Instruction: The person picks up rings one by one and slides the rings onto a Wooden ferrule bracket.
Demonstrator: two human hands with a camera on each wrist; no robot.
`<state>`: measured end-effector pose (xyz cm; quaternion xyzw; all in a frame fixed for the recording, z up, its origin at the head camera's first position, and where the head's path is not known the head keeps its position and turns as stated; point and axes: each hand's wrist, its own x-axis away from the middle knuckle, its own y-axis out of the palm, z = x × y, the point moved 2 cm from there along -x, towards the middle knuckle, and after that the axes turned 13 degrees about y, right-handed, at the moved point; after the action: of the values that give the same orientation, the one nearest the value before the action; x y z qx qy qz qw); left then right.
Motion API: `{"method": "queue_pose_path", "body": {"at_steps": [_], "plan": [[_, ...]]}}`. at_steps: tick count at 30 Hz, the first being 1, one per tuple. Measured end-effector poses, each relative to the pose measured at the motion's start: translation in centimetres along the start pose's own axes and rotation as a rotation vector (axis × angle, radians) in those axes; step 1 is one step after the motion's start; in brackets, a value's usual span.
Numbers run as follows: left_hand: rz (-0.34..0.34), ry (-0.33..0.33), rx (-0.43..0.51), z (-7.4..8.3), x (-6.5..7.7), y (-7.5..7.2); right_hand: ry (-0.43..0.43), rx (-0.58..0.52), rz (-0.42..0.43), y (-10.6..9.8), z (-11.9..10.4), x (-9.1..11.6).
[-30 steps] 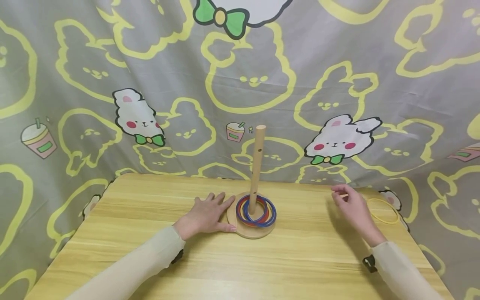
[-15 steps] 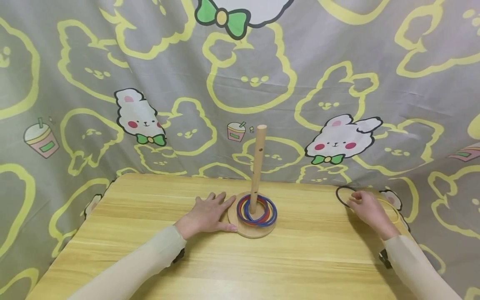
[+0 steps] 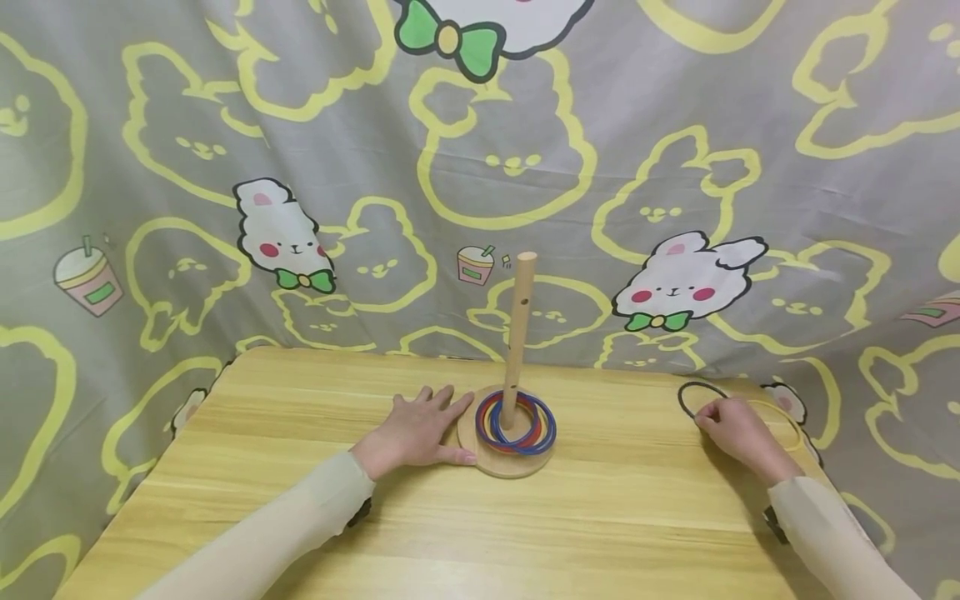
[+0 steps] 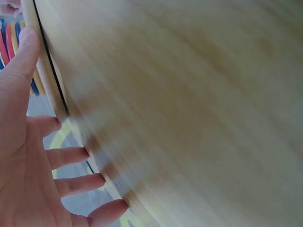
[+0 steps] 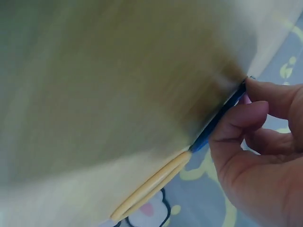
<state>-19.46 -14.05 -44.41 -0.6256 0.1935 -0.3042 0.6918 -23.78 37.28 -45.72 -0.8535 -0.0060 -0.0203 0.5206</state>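
A wooden post [image 3: 519, 333] stands upright on a round wooden base [image 3: 508, 468]. Several blue, red and yellow rings [image 3: 552, 427] lie around its foot. Beside the base, my left hand [image 3: 411, 429] rests on the table with fingers spread, its thumb touching the base's edge. Far to the right, my right hand [image 3: 742, 435] pinches a dark ring [image 3: 682, 403] between thumb and fingers; in the right wrist view this ring [image 5: 218, 117] looks dark blue and lies close to the tabletop. A yellow ring [image 3: 784, 415] lies just beyond that hand, partly hidden by it.
The wood-grain table [image 3: 360, 533] ends at a back edge against a grey curtain [image 3: 360, 150] printed with yellow outlines and white rabbits. The yellow ring lies close to the table's right edge.
My right hand has moved right to the dark ring, which it had hidden at first, and now pinches its near edge. The left hand and the post have stayed in place.
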Motion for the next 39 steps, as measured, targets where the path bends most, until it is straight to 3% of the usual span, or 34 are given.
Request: {"method": "queue_pose_path", "body": {"at_steps": [6,15,22,27,31,39], "plan": [[0.005,0.01,-0.002,0.2,0.0,0.0,-0.086,0.008,0.046,0.6,-2.6,1.9],[0.0,-0.003,-0.001,0.2,0.0,0.0,-0.229,-0.002,0.159,-1.2,-9.6,5.8],[-0.007,-0.005,-0.001,0.0,0.0,0.2,-0.423,-0.027,0.348,-2.5,-14.0,8.9],[-0.007,-0.003,-0.002,0.1,0.0,0.1,-0.461,-0.1,0.434,-3.4,-16.9,10.3],[-0.011,-0.004,-0.002,0.0,0.0,0.1,-0.458,-0.193,0.418,-4.3,-19.2,10.8],[-0.015,-0.007,-0.022,-0.3,-0.2,0.6,-0.368,-0.538,0.201,-6.6,-23.7,10.8]]}}
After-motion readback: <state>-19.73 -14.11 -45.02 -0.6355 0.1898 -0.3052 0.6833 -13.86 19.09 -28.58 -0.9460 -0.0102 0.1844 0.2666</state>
